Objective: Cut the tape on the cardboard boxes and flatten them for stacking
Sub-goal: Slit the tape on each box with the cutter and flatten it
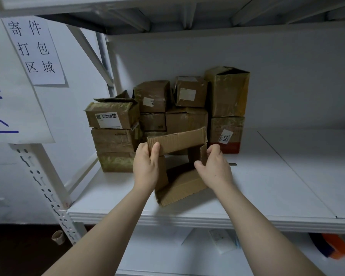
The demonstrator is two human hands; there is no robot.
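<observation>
Opened box (179,166) between the hands on the shelf (267,186), left hand (145,166) pinching its far flap, right hand (213,168) gripping a side flap, not yet flat; stacked boxes (167,116) beyond them untouched.

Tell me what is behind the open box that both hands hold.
A pile of cardboard boxes stands on the white shelf behind the open box. Its raised flap, the left hand and the right hand cover the lowest middle boxes.
</observation>
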